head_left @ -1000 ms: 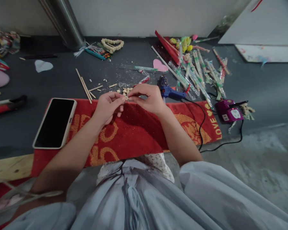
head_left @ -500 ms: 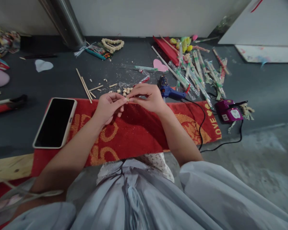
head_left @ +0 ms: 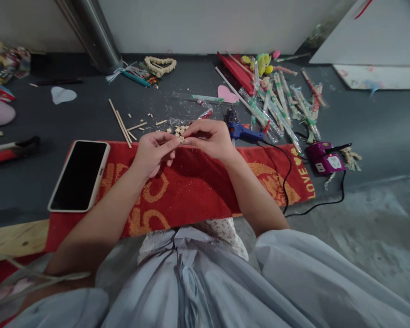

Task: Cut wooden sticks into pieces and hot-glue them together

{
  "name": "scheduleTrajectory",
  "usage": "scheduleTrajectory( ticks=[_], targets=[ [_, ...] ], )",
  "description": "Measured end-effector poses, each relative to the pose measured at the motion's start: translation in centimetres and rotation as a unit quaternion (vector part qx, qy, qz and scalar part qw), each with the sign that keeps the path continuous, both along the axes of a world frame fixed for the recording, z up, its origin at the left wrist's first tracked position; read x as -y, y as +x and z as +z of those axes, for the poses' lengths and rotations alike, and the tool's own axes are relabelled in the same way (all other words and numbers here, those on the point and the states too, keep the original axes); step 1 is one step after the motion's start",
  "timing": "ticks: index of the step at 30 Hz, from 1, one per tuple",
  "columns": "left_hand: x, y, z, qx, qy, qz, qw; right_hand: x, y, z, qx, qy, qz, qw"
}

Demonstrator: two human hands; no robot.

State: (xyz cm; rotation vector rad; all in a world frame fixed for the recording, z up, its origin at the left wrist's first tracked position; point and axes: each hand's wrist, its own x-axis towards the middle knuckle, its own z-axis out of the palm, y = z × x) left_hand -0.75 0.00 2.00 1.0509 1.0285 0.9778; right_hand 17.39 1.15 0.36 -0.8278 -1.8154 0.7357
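Observation:
My left hand (head_left: 154, 152) and my right hand (head_left: 210, 139) meet over the far edge of a red towel (head_left: 198, 191). Between their fingertips is a small cluster of wooden stick pieces (head_left: 181, 140), pinched from both sides. Its exact shape is partly hidden by the fingers. Just beyond lies a pile of short cut wooden pieces (head_left: 180, 129). Several longer wooden sticks (head_left: 119, 122) rest to the left of the pile. A blue glue gun (head_left: 245, 132) lies right of my right hand, its black cord trailing over the towel.
A phone (head_left: 79, 175) lies on the towel's left end. Pliers (head_left: 10, 151) are at far left. A heart-shaped wooden frame (head_left: 160, 65) sits at the back. Wrapped chopsticks (head_left: 282, 102) are heaped at right, near a purple power socket (head_left: 323, 158). A metal post (head_left: 97, 36) rises behind.
The fingers have shifted very slightly around the small wooden cluster, which shows a little more now. Both hands stay in nearly the same place.

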Motion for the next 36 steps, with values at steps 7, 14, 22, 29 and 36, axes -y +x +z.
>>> scheduleTrajectory(
  ticks=[7,14,22,29,36],
  targets=[
    [-0.2,0.0,-0.4,-0.001,0.031,0.043,0.999,0.1,-0.4,0.0,-0.015,-0.017,-0.007,1.0],
    [-0.3,-0.1,-1.2,-0.004,0.101,0.055,0.993,0.2,-0.8,0.0,-0.038,-0.044,-0.014,0.998],
    [-0.3,-0.6,-2.1,-0.073,0.202,0.059,0.975,0.1,-0.9,-0.1,-0.034,-0.06,-0.028,0.997],
    [0.0,-0.4,-2.2,-0.1,0.256,0.087,0.958,0.0,-0.9,-0.4,-0.02,-0.041,-0.025,0.999],
    [-0.1,-0.2,-1.7,-0.063,0.221,0.085,0.97,0.3,-1.5,0.1,-0.046,-0.069,-0.036,0.996]
  ],
)
